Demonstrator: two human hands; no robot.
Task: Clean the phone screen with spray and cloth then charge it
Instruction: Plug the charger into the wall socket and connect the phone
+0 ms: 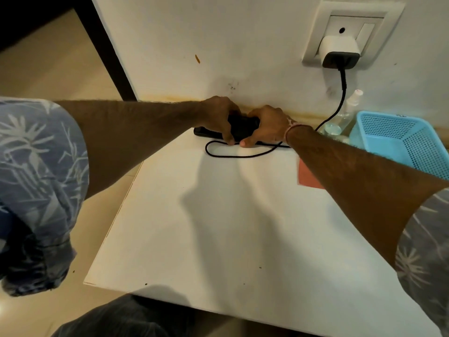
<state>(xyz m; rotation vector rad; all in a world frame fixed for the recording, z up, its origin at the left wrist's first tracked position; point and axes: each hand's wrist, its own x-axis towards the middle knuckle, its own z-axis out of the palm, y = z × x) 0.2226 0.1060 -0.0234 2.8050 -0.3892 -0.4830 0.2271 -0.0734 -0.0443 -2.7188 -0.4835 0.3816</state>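
There are two hands, and both are on the one phone (206, 132), a dark slab lying flat on the counter (218, 227) at the foot of the wall (194, 32). The left hand (218, 113) curls over the phone's middle from the left with a fingertip down at its near edge. The right hand (269, 125) curls over it from the right with the thumb down beside that fingertip. The hands hide most of the phone, and I cannot tell whether a plug is in it. One black cable (340, 105) drops from the one charger (339, 51), a white and black block plugged into the one socket (352, 20), and loops on the counter just in front of the hands. One clear bottle (351, 103) with a white cap stands against the wall to the right, just beside the one blue mesh basket (388, 132). One red cloth (308, 176) lies flat on the counter, partly under the right forearm. A thread band (294, 126) circles the right wrist, and both sleeves carry a pale leaf print. The counter is white and plain, flecked with a few dark specks and crossed by the arms' shadows. The wall is white, scuffed, and stained yellow along its base. To the left lie a beige tiled floor (48, 69) and a dark post (109, 57).
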